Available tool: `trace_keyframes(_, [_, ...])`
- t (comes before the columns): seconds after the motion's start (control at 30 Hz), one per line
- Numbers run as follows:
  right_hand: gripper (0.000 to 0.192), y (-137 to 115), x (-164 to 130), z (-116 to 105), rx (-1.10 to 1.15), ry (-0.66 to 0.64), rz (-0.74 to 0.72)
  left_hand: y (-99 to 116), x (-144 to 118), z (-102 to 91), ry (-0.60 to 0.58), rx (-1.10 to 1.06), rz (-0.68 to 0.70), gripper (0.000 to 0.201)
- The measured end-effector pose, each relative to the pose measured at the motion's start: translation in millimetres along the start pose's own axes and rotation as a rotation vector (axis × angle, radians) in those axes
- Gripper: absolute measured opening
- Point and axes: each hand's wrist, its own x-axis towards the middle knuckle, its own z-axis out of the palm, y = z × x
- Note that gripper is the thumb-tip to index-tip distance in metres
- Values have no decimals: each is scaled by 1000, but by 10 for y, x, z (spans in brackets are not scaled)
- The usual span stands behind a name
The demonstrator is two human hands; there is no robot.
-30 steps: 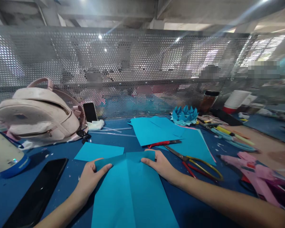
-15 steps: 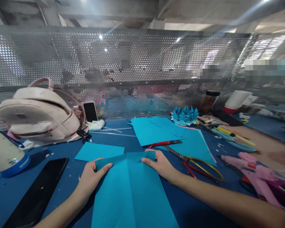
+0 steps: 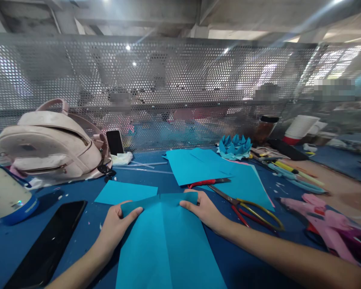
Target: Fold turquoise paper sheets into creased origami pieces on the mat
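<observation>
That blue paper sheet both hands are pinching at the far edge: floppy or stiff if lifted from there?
Probably floppy: the blue paper sheet looks thin and lies flat on the table. Its centre crease may add slight stiffness lengthwise. It is likely very light, so the left hand and right hand could slide it easily.

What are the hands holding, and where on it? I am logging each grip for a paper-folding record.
Both hands grip one creased teal paper sheet at its far edge: left hand at the left corner, right hand at the right.
</observation>
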Motion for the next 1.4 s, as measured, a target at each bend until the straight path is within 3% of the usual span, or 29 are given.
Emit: trace_keyframes(1.4, [44, -22, -6, 9, 45, 38, 55, 49, -17, 11, -33, -58, 6, 41])
